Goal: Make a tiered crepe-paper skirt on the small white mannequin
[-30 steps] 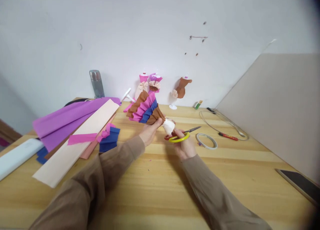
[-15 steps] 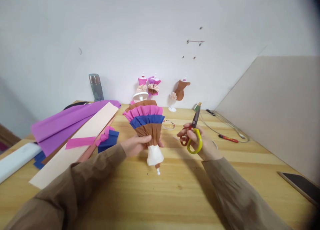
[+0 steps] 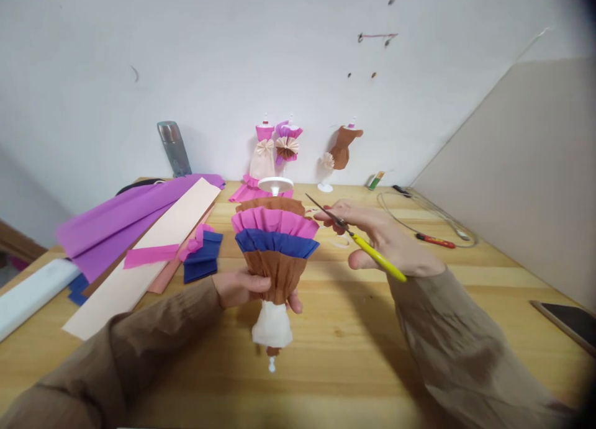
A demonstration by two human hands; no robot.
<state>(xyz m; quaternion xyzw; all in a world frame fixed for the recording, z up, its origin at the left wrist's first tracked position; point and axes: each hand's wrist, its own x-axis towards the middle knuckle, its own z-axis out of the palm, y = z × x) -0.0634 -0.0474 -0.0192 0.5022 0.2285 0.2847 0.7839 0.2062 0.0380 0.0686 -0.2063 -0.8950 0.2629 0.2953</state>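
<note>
A small mannequin dress form hangs upside down, its white round base at the top and its knob pointing down at me. Around it spreads a pleated crepe-paper skirt in brown, blue and pink. My left hand is closed around the gathered brown paper near the white bodice. To the right of the skirt, my right hand has scissors hooked on its fingers. The yellow handle is edge-on, and the dark blades point up and left. My right thumb stands apart from the handle.
Purple crepe paper, cream paper and blue scraps lie at left. Dressed mannequins and a brown-clad one stand by the wall. A flask, a cable, a red-handled tool and a phone-like slab are around.
The dress form and my left hand have come lower and nearer to me. In my right hand the scissors have swung from upright to slanting left, and its thumb has come away from the handle.
</note>
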